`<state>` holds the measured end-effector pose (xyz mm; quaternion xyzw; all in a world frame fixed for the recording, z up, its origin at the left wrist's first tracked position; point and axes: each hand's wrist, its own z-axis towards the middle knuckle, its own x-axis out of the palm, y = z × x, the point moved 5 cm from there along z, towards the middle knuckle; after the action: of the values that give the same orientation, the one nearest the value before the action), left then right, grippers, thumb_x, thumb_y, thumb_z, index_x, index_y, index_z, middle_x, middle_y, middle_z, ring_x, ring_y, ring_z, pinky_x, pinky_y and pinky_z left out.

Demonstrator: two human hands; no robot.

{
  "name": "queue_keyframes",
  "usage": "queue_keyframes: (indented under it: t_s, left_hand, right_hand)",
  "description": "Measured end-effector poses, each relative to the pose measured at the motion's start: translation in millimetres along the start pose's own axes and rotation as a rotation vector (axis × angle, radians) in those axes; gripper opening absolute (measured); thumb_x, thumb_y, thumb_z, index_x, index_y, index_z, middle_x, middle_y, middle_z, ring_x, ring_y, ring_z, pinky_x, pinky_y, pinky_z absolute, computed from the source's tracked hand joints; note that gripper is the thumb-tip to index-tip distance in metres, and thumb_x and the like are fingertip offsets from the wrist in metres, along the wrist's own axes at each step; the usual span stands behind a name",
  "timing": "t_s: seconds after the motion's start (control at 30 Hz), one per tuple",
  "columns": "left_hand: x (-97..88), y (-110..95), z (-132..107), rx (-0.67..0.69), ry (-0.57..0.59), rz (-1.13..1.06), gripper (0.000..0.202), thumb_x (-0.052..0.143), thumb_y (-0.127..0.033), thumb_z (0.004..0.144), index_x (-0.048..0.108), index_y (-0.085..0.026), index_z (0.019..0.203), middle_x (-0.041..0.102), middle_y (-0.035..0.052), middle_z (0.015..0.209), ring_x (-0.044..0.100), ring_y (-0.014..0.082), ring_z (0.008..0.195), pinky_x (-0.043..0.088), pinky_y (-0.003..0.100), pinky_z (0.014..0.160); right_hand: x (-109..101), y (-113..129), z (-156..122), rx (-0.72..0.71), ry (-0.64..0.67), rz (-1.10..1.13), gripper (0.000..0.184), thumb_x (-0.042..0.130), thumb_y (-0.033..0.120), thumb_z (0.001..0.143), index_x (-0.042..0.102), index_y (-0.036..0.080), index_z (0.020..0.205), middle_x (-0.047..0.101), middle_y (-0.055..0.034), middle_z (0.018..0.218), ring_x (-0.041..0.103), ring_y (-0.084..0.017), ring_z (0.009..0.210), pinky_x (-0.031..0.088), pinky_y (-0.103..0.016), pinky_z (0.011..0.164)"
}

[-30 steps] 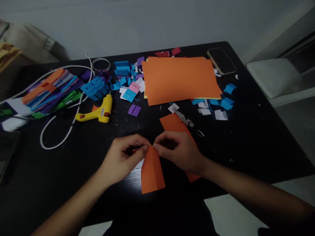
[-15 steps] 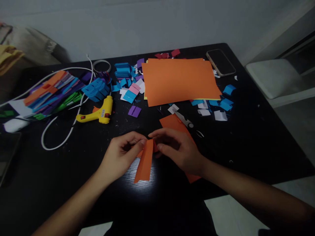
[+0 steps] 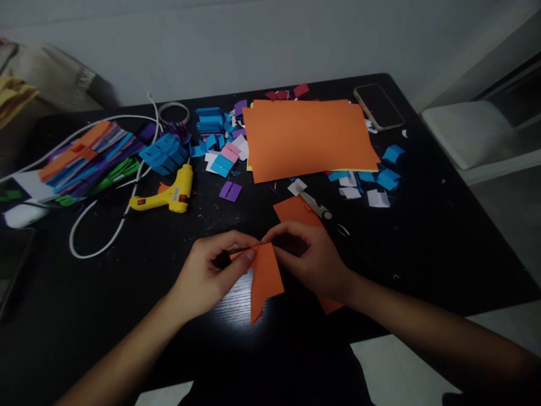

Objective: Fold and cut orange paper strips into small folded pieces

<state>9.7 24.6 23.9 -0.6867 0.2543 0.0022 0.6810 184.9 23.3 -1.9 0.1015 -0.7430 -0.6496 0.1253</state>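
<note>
Both hands hold a small folded piece of orange paper point(image 3: 264, 279) just above the black table point(image 3: 422, 242). My left hand point(image 3: 209, 270) pinches its upper left edge between thumb and fingers. The top right corner is pinched by my right hand point(image 3: 308, 259). The paper hangs down toward me, creased and partly unfolded. Under my right hand lies another orange paper piece point(image 3: 296, 211), with scissors point(image 3: 319, 207) resting on its far end.
A stack of large orange sheets point(image 3: 308, 138) lies at the back centre, a phone point(image 3: 377, 106) beyond its right corner. Blue, white and purple folded scraps point(image 3: 224, 163) are scattered around. A yellow glue gun point(image 3: 164, 194) with white cable and coloured strips point(image 3: 88, 158) sit left.
The orange piece went from a wide folded shape to a narrow folded strip, then opened wider again with one flap turned out. Both hands stayed in place, fingers working the top edge.
</note>
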Motion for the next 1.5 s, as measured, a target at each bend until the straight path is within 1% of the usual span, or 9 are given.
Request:
queue_keyframes:
  t_s: [0.17, 0.33, 0.47, 0.6, 0.8, 1.0, 1.23, 1.37, 1.5]
  left_hand:
    - [1.2, 0.9, 0.2, 0.088, -0.015, 0.081, 0.011, 0.068, -0.015, 0.087, 0.077, -0.020, 0.093, 0.078, 0.0006, 0.083, 0.071, 0.0147, 0.072, 0.054, 0.023, 0.066]
    - [2.0, 5.4, 0.0, 0.020, -0.036, -0.019, 0.013, 0.072, -0.016, 0.086, 0.073, -0.020, 0.098, 0.076, -0.0012, 0.080, 0.070, 0.0132, 0.068, 0.052, 0.021, 0.061]
    - [5.8, 4.4, -2.2, 0.013, 0.037, -0.121, 0.023, 0.073, -0.016, 0.086, 0.070, -0.020, 0.108, 0.076, 0.0004, 0.086, 0.072, 0.0143, 0.075, 0.056, 0.022, 0.067]
    - [9.1, 4.4, -3.4, 0.034, 0.083, -0.122, 0.034, 0.079, -0.018, 0.086, 0.067, -0.022, 0.118, 0.076, 0.0003, 0.093, 0.072, 0.0139, 0.080, 0.056, 0.022, 0.073]
    - [5.9, 1.9, -0.4, 0.021, 0.003, -0.067, 0.019, 0.079, -0.018, 0.083, 0.072, -0.019, 0.101, 0.078, -0.0001, 0.086, 0.073, 0.0141, 0.074, 0.056, 0.021, 0.065]
    - [4.1, 4.4, 0.6, -0.007, -0.046, -0.097, 0.015, 0.077, -0.022, 0.089, 0.074, -0.021, 0.104, 0.078, -0.0018, 0.083, 0.072, 0.0107, 0.072, 0.056, 0.017, 0.066]
    - [1.6, 10.1, -2.0, -0.002, -0.140, -0.113, 0.011, 0.074, -0.020, 0.090, 0.065, -0.020, 0.096, 0.067, -0.0039, 0.074, 0.062, 0.0084, 0.064, 0.050, 0.016, 0.059]
    - [3.9, 8.7, -2.5, 0.082, -0.092, -0.111, 0.022, 0.071, -0.014, 0.092, 0.063, -0.021, 0.111, 0.068, -0.0028, 0.082, 0.063, 0.0083, 0.069, 0.053, 0.017, 0.065]
    - [6.1, 3.2, -3.3, 0.173, 0.006, 0.010, 0.029, 0.069, -0.009, 0.092, 0.065, -0.022, 0.117, 0.072, -0.0006, 0.093, 0.067, 0.0088, 0.077, 0.056, 0.018, 0.073]
  right_hand:
    - [-2.8, -2.4, 1.0, 0.043, -0.048, -0.038, 0.016, 0.078, 0.035, 0.089, 0.076, 0.020, 0.094, 0.078, -0.0033, 0.088, 0.073, -0.017, 0.078, 0.057, -0.029, 0.069]
    - [-2.3, -2.6, 3.2, 0.055, -0.058, 0.016, 0.018, 0.080, 0.036, 0.087, 0.075, 0.020, 0.093, 0.077, -0.0025, 0.087, 0.072, -0.016, 0.078, 0.057, -0.028, 0.070]
    - [-2.7, -1.7, 3.9, 0.042, -0.075, 0.102, 0.022, 0.083, 0.036, 0.084, 0.070, 0.020, 0.091, 0.074, -0.0022, 0.088, 0.071, -0.016, 0.079, 0.058, -0.027, 0.072]
    - [-6.2, -1.9, 3.6, 0.018, -0.131, 0.070, 0.027, 0.086, 0.037, 0.081, 0.064, 0.021, 0.086, 0.070, -0.0006, 0.084, 0.068, -0.014, 0.076, 0.057, -0.027, 0.070]
    - [-4.5, -2.1, 2.9, 0.033, -0.091, 0.028, 0.029, 0.081, 0.044, 0.086, 0.065, 0.020, 0.085, 0.069, -0.0019, 0.082, 0.067, -0.016, 0.076, 0.056, -0.028, 0.068]
    - [-2.6, 4.9, 2.3, -0.029, -0.033, 0.057, 0.015, 0.079, 0.030, 0.086, 0.070, 0.021, 0.094, 0.074, -0.0028, 0.091, 0.072, -0.018, 0.086, 0.059, -0.029, 0.076]
    - [3.3, 2.1, 4.0, 0.001, 0.051, 0.113, 0.017, 0.074, 0.022, 0.088, 0.073, 0.022, 0.104, 0.076, -0.0030, 0.099, 0.074, -0.018, 0.090, 0.061, -0.030, 0.080]
    - [1.3, 2.4, 3.6, -0.017, 0.014, 0.054, 0.015, 0.068, 0.018, 0.090, 0.076, 0.022, 0.103, 0.079, -0.0034, 0.103, 0.075, -0.018, 0.098, 0.060, -0.033, 0.088]
    - [-1.3, 4.8, 2.9, -0.036, -0.016, -0.003, 0.012, 0.068, 0.017, 0.090, 0.077, 0.021, 0.096, 0.078, -0.0036, 0.100, 0.074, -0.018, 0.094, 0.059, -0.031, 0.084]
